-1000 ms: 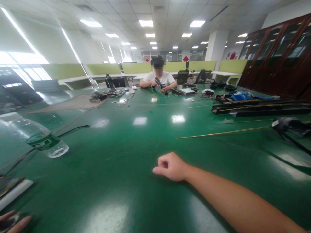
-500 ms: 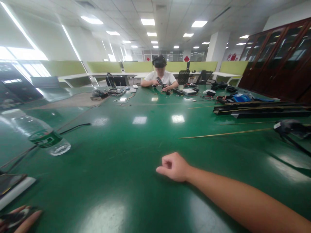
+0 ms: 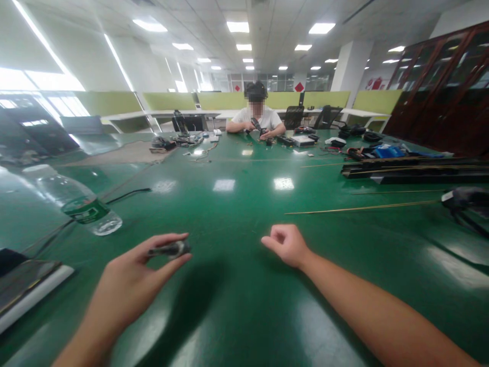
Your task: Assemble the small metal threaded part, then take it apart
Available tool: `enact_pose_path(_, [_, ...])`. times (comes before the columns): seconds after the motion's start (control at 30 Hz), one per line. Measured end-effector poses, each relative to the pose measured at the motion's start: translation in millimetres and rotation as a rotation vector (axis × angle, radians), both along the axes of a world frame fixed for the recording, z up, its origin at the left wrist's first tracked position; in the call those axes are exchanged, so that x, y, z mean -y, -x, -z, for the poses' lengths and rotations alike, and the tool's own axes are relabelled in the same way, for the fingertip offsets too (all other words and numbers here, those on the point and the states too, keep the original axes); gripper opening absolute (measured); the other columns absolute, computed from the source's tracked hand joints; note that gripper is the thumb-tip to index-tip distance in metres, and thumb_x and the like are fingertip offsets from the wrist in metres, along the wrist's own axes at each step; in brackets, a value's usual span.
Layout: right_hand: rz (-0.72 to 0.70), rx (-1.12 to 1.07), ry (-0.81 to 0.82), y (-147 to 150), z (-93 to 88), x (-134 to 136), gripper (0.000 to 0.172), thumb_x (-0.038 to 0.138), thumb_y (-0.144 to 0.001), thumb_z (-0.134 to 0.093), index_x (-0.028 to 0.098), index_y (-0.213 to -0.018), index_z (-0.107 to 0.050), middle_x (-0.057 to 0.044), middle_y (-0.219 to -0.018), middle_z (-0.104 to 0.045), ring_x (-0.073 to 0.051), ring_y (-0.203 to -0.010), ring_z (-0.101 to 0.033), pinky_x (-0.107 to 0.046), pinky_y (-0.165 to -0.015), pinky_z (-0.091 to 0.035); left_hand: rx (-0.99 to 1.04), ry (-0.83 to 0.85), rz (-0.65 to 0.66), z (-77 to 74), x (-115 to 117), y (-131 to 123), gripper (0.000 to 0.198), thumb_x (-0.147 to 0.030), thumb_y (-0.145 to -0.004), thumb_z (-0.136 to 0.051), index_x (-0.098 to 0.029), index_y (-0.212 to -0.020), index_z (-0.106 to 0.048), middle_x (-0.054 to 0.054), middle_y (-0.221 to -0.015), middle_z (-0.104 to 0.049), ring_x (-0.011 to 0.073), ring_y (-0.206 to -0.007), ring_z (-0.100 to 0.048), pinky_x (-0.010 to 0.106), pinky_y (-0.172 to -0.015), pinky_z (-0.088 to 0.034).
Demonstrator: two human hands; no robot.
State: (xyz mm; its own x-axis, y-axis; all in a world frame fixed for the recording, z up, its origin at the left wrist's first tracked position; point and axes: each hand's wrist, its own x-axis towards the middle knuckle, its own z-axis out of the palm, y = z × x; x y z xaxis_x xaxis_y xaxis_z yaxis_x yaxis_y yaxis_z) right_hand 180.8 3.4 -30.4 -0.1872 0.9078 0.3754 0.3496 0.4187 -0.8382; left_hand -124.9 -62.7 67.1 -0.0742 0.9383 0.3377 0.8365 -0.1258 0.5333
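Note:
My left hand [image 3: 130,285] is raised over the green table [image 3: 225,326] at the left of centre. Its thumb and fingers pinch a small dark object with a pale ring [image 3: 176,248]; blur hides its exact kind. To the right, my right hand [image 3: 288,244] is curled into a loose fist low over the tabletop, thumb toward the left. Nothing shows in it. A gap of bare table separates the two hands.
A clear plastic water bottle [image 3: 89,209] lies tilted at left, near a black cable [image 3: 130,194]. A dark flat item [image 3: 30,285] sits at lower left. Thin brass-coloured rods [image 3: 362,208] and black rails [image 3: 420,172] lie right. A person [image 3: 255,114] sits opposite.
My left hand has come up from the lower left corner toward the middle, carrying the small dark object. My right hand stays curled, appearing slightly higher and further right.

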Motion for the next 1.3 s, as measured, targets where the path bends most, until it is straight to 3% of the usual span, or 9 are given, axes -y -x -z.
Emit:
enact_pose_path(0.13, [0.146,0.059,-0.115,-4.4,2.2,-2.1,0.042,0.040,-0.083,-0.061,0.019,-0.052,-0.041,0.004,-0.048,-0.040,-0.011,-0.048,-0.037,-0.024,-0.051,-0.026,0.106,0.080,0.437,7.4,-47.6,-83.7,0.034,-0.038,-0.075,-0.074,-0.025,-0.106,-0.071,0.003,-0.098,-0.074,0.0210,-0.087,-0.070,0.033,-0.083,-0.056])
enact_pose_path(0.2, [0.189,0.187,-0.216,-3.0,3.7,-0.8,0.039,0.036,-0.083,-0.059,0.019,-0.052,-0.041,0.003,-0.049,-0.042,-0.012,-0.051,-0.039,-0.026,-0.054,-0.027,0.121,0.068,0.549,21.1,-63.0,-114.4,0.027,-0.028,-0.075,-0.073,-0.024,-0.102,-0.072,0.002,-0.098,-0.075,0.0203,-0.088,-0.070,0.032,-0.084,-0.056])
enact_pose_path(0.27, [0.212,0.311,-0.308,-0.2,4.3,0.3,0.033,0.030,-0.081,-0.057,0.019,-0.053,-0.042,0.001,-0.051,-0.044,-0.014,-0.054,-0.041,-0.028,-0.057,-0.026,0.143,0.043,0.574,39.1,-72.0,-128.2,0.023,-0.024,-0.077,-0.070,-0.023,-0.099,-0.072,0.002,-0.097,-0.075,0.0199,-0.089,-0.070,0.031,-0.085,-0.056])
enact_pose_path(0.4, [0.168,0.330,-0.227,0.2,-0.2,-0.3,0.035,0.025,-0.084,-0.049,0.019,-0.052,-0.039,0.002,-0.050,-0.041,-0.013,-0.053,-0.039,-0.027,-0.056,-0.024,0.193,-0.009,0.519,70.2,-79.7,-120.0,0.027,-0.024,-0.076,-0.072,-0.022,-0.102,-0.072,0.003,-0.100,-0.074,0.0200,-0.091,-0.070,0.033,-0.089,-0.055])
enact_pose_path(0.5, [0.037,0.246,-0.090,-5.5,-6.3,-1.4,0.039,0.028,-0.090,-0.046,0.018,-0.053,-0.042,0.003,-0.051,-0.041,-0.011,-0.050,-0.041,-0.026,-0.053,-0.025,0.220,0.001,0.516,79.6,-81.4,-111.5,0.029,-0.026,-0.074,-0.076,-0.024,-0.102,-0.072,0.002,-0.100,-0.074,0.0196,-0.091,-0.069,0.033,-0.089,-0.055])
enact_pose_path(0.8, [-0.068,0.137,0.112,-5.2,-4.6,-1.6,0.036,0.029,-0.092,-0.048,0.017,-0.060,-0.056,0.002,-0.058,-0.053,-0.012,-0.059,-0.049,-0.024,-0.058,-0.031,0.351,0.115,0.609,81.0,-78.6,-127.3,0.022,-0.024,-0.078,-0.070,-0.020,-0.100,-0.068,0.003,-0.096,-0.073,0.0174,-0.086,-0.069,0.027,-0.078,-0.054])
enact_pose_path(1.03, [-0.097,-0.014,0.192,-6.1,-2.0,-1.7,0.031,0.022,-0.090,-0.044,0.018,-0.060,-0.053,0.003,-0.055,-0.045,-0.012,-0.055,-0.043,-0.023,-0.054,-0.031,0.369,-0.002,0.643,82.7,-79.0,-126.3,0.018,-0.019,-0.076,-0.072,-0.019,-0.093,-0.067,0.005,-0.102,-0.071,0.0193,-0.096,-0.065,0.031,-0.087,-0.051])
enact_pose_path(1.3, [-0.102,-0.026,0.211,-2.8,-2.6,-1.4,0.041,0.033,-0.094,-0.047,0.017,-0.057,-0.049,0.003,-0.055,-0.042,-0.012,-0.056,-0.042,-0.024,-0.056,-0.031,0.507,0.117,0.658,80.3,-78.1,-127.1,0.020,-0.016,-0.074,-0.074,-0.018,-0.094,-0.071,0.005,-0.097,-0.072,0.0188,-0.090,-0.068,0.030,-0.084,-0.054])
